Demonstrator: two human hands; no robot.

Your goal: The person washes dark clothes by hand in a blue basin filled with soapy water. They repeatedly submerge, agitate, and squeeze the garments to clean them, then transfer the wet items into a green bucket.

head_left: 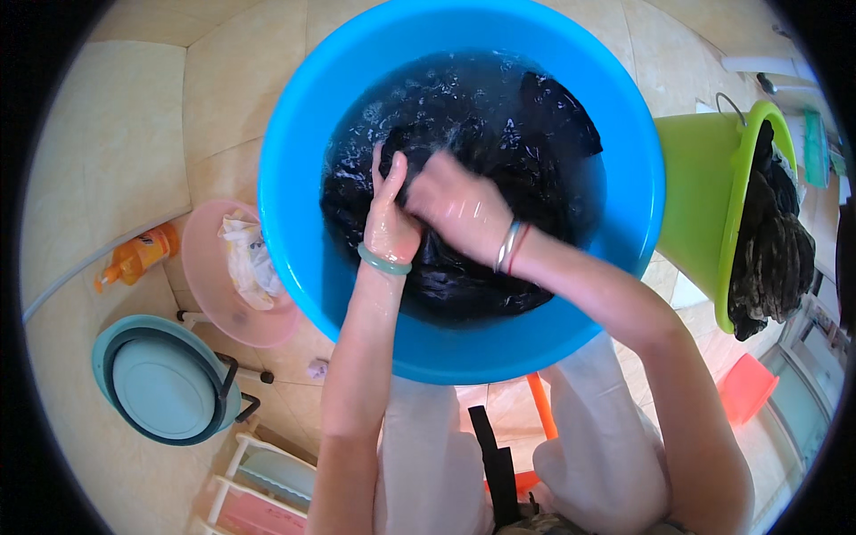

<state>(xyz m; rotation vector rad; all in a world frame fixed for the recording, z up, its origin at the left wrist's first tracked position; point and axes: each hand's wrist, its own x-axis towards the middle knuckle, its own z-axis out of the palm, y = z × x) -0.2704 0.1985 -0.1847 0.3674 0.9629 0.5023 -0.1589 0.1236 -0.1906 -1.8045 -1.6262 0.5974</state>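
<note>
A large blue basin (629, 152) in front of me holds dark, sudsy water and a soaked black garment (486, 290). Over the middle of the basin, my left hand (391, 218), wet and with a green bangle at its wrist, grips a bunched fold of the black cloth between thumb and fingers. Close beside it on the right is my right hand (464, 205), wearing a silver bangle and a thin red band. Its fingers are smeared by motion and point at the same cloth. Part of the garment bulges out of the water at the far right.
A tilted lime-green bucket (700, 178) with dark clothes (774, 241) stands at the right. On the left are a pink basin (201, 259) with white cloth, an orange bottle (138, 257) and a teal folding basin (165, 388). A red container (747, 389) sits lower right.
</note>
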